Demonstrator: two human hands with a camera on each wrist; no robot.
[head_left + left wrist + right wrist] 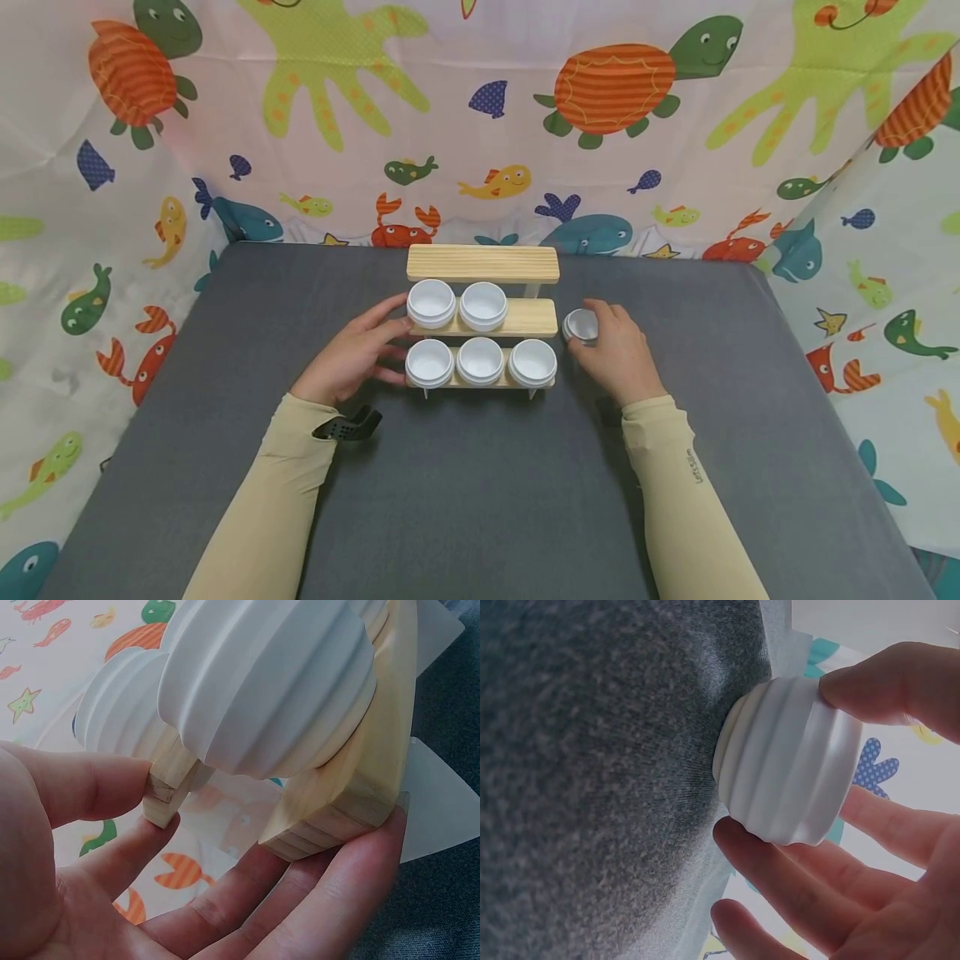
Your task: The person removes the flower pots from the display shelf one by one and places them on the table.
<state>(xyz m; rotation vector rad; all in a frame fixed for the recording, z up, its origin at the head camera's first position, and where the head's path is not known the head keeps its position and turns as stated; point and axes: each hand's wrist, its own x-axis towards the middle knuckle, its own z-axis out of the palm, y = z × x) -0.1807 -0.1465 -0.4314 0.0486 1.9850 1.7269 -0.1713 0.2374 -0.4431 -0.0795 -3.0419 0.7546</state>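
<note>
A three-tier wooden stand [483, 264] carries small white ribbed pots: two on the middle tier [534, 318] and three on the lowest. My left hand [339, 360] grips the stand's left end. In the left wrist view, thumb and forefinger pinch one wooden tier [171, 780], while other fingers lie against the end of another tier [330, 817]. Just right of the stand, my right hand [617, 354] holds a white ribbed pot [787, 761] between thumb and fingers. Its base is at or close to the grey cloth; contact is hard to tell.
A dark grey cloth [480, 483] covers the table. Behind and at both sides hangs a white curtain [450, 108] printed with sea animals. The stand's top tier bears no pots, and the middle tier has a bare stretch at its right.
</note>
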